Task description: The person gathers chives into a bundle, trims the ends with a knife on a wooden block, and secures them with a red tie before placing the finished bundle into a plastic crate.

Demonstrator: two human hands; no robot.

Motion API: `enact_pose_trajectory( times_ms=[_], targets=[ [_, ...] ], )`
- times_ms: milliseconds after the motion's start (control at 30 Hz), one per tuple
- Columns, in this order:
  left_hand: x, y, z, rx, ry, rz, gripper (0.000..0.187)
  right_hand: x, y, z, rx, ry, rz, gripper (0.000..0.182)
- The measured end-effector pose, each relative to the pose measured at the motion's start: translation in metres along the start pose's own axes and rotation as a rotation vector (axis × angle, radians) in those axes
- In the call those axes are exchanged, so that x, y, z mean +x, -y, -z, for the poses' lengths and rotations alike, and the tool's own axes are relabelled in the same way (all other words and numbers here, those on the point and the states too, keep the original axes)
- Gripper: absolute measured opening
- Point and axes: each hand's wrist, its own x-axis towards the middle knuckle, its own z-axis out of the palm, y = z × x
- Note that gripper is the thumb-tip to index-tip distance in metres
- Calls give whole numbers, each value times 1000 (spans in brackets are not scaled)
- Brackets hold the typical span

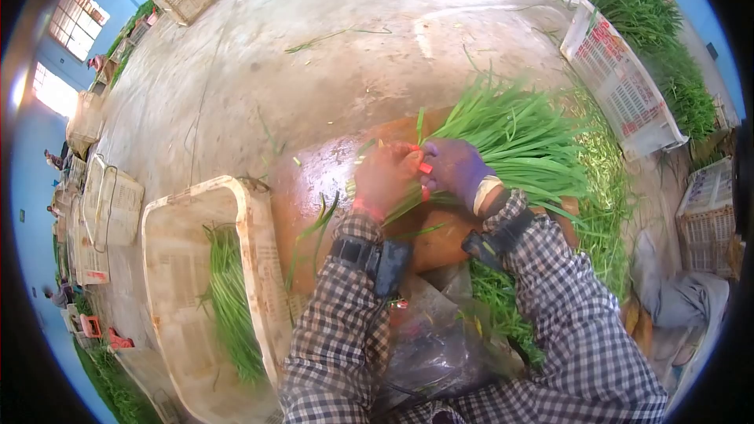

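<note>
A bunch of long flat green chives [518, 137] lies on a brown board [449, 245], its leaves fanning out to the right. My left hand [388, 179] and my right hand [455, 169], in a purple glove, meet at the bunch's left end. Both are closed, with fingers pinching a short red strip [425, 168] that shows between them. How far the strip goes round the stalks is hidden by my fingers. A few loose leaves [320, 224] lie left of my hands.
A whitish plastic crate [245, 267] holding a green bunch [234, 306] stands at left. Another crate [620, 71], heaped with greens, is at upper right. Trimmings [601, 188] cover the floor beside the board. Clear plastic [436, 338] lies over my lap. More crates [106, 200] line the left wall.
</note>
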Motion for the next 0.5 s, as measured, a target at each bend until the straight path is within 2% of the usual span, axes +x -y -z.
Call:
enact_pose_trajectory(
  times_ms=[67, 133, 233, 333, 433, 467, 500],
  targets=[
    [-3, -24, 4, 83, -30, 89, 26, 1, -2, -1, 108, 15, -46, 19],
    [-3, -24, 1, 116, -57, 86, 25, 4, -9, -8, 208, -13, -68, 18],
    [-1, -11, -6, 165, -157, 44, 27, -6, -4, -7, 668, -26, -241, 16],
    [3, 6, -10, 145, -189, 30, 29, -15, -12, -6, 1224, -113, -79, 19],
    [2, 7, -8, 127, -179, 45, 29, -24, -32, -5, 800, -217, 64, 31],
    [0, 1, -7, 125, -173, 51, 29, -36, -20, -1, 294, -285, 191, 39],
    [-1, -4, -6, 164, -127, 50, 30, -42, -10, 1, 144, -244, 156, 39]
  ],
)
